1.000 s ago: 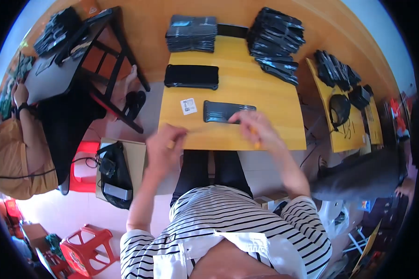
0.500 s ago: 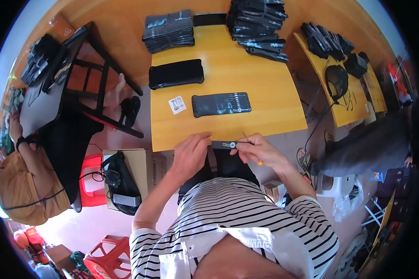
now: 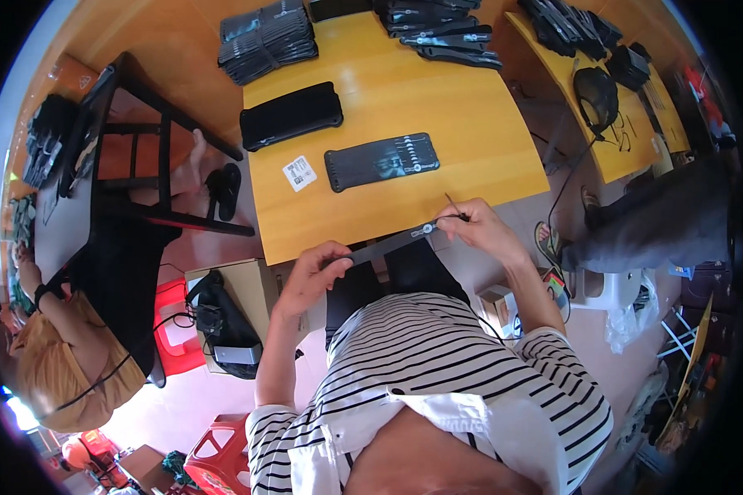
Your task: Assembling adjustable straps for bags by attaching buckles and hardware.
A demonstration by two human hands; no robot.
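Note:
A black strap (image 3: 390,244) with a pale printed mark is stretched between my hands in front of the table's near edge. My left hand (image 3: 312,279) pinches its left end. The right end sits in the closed fingers of my right hand (image 3: 480,228). A thin dark pointed tool (image 3: 451,201) sticks up from that same hand; its kind is not clear. Beyond the hands, a dark printed card (image 3: 380,163) lies flat on the yellow table (image 3: 470,157). Left of it are a white label (image 3: 299,173) and a neat black stack of flat pieces (image 3: 292,116).
Banded bundles of dark cards (image 3: 268,41) and loosely piled ones (image 3: 446,33) stand at the table's back. A side table (image 3: 611,157) holds a black mesh bag (image 3: 596,92). A cardboard box (image 3: 248,285) is at left; one person sits there, another stands right.
My hands have moved apart, drawing the strap out longer between them, with its right end higher. The view has shifted, so the table appears tilted and higher.

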